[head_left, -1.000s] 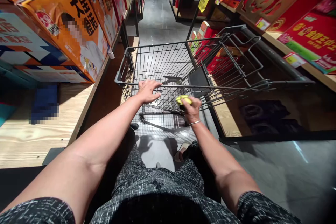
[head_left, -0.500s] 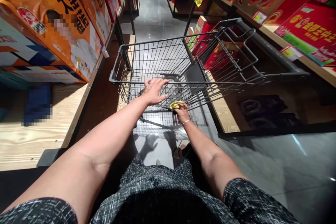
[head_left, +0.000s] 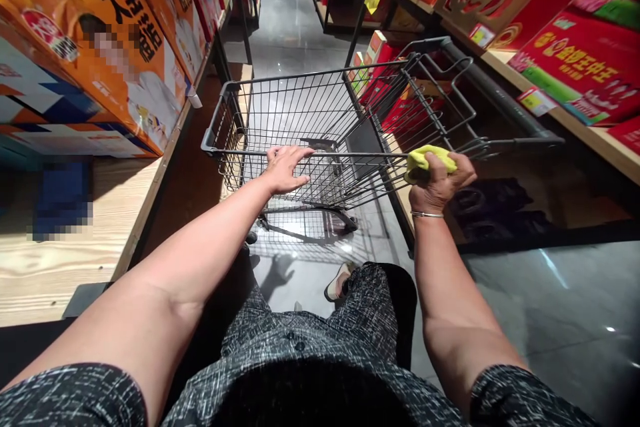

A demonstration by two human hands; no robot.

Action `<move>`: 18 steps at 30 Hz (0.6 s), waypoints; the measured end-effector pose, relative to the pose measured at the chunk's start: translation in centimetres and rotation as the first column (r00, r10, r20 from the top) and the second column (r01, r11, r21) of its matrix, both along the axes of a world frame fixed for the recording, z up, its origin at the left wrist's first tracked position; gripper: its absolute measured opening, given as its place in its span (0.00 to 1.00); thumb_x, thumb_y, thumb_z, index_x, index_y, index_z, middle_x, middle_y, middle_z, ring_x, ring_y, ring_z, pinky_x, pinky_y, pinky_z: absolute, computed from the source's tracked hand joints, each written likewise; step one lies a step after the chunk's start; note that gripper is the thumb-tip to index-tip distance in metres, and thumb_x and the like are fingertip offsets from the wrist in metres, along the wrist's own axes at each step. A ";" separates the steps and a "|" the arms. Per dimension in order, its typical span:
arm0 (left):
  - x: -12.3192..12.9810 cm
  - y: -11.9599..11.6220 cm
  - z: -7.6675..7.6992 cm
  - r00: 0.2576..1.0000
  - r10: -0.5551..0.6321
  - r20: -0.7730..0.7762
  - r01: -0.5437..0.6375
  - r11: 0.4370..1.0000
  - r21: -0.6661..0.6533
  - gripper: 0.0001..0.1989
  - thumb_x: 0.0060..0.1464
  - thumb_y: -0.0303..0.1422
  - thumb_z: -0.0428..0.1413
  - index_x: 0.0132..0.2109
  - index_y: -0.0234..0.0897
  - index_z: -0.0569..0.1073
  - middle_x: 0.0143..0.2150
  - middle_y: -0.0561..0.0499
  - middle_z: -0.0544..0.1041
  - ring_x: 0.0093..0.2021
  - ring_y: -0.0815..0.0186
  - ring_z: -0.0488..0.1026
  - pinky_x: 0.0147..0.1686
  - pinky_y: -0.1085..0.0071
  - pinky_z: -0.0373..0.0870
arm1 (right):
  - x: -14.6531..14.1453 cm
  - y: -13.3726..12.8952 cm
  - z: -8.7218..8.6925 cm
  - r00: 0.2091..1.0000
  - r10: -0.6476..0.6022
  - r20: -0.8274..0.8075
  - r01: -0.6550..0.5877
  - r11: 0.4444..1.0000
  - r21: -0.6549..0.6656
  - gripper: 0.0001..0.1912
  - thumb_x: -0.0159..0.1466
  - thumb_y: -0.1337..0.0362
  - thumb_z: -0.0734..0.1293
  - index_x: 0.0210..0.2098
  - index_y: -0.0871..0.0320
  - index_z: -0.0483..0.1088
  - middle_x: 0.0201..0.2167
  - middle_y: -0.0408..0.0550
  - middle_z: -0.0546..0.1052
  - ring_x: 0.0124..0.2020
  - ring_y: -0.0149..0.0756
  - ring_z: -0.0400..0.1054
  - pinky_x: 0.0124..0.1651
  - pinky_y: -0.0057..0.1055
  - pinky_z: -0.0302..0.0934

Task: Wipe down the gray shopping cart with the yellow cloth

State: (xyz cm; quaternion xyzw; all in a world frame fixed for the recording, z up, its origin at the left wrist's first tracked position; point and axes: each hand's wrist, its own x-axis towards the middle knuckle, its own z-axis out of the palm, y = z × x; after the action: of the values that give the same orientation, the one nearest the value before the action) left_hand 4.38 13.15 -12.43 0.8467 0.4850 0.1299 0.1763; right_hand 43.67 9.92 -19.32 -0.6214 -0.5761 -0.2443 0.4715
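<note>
Grey, glossy floor [head_left: 285, 27] runs down a shop aisle between wooden shelves [head_left: 60, 267], with orange boxes [head_left: 105, 47] stacked on the left and red boxes [head_left: 575, 63] on the right. Across the aisle stands a shopping cart [head_left: 360, 155], its wire basket turned sideways and its handle toward the right-hand shelving. Bunched at the near top rail, on the right half of the basket, is a yellow cloth [head_left: 424, 161]. Fingers of the right hand [head_left: 443, 180] are clamped on this cloth, which bulges out from under them on the side facing the left hand [head_left: 286, 170]; the knuckles are bent and the cloth lies against the rail. The right forearm rises nearly upright from a bent elbow, a thin bracelet [head_left: 427, 215] around the wrist. The left hand is at the same rail, well apart from the cloth, palm down, with fingers extended and the thumb held away from them; whether the palm presses on the metal I cannot tell. The left arm reaches forward on a long slant, almost straight at the elbow. Below the basket, a light-coloured shoe [head_left: 339, 281] shows on the floor.
</note>
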 end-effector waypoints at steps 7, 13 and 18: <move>-0.3 0.4 0.0 1.000 0.004 0.020 -0.003 1.000 -0.019 0.32 0.57 0.42 0.56 0.68 0.50 0.65 0.67 0.49 0.70 0.69 0.48 0.60 0.69 0.45 0.43 | -8.3 -2.6 -11.0 0.985 0.099 -0.141 -0.162 0.809 -0.564 0.28 0.49 0.76 0.65 0.47 0.54 0.78 0.57 0.56 0.64 0.59 0.53 0.55 0.63 0.52 0.56; -1.1 1.2 -0.2 0.999 0.012 0.045 -0.012 1.000 0.000 0.30 0.55 0.42 0.57 0.66 0.52 0.67 0.65 0.50 0.72 0.67 0.48 0.62 0.69 0.45 0.43 | -14.3 -3.1 -17.1 0.933 0.228 -0.280 -0.359 0.650 -0.670 0.22 0.46 0.75 0.65 0.40 0.57 0.78 0.45 0.52 0.73 0.53 0.49 0.62 0.59 0.45 0.59; -2.0 2.2 -0.5 0.998 0.021 0.057 -0.022 1.000 0.002 0.28 0.55 0.42 0.56 0.64 0.51 0.68 0.62 0.50 0.73 0.66 0.48 0.62 0.68 0.44 0.44 | -10.0 -2.7 -13.4 0.952 0.193 -0.238 -0.300 0.740 -0.601 0.28 0.46 0.76 0.62 0.44 0.56 0.78 0.50 0.53 0.70 0.56 0.49 0.61 0.60 0.50 0.57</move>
State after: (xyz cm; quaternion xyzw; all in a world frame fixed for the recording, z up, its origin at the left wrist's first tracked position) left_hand 2.40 15.35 -12.96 0.8376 0.4886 0.1566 0.1875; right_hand 33.68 7.20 -32.76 -0.6785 -0.6620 0.0783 0.3086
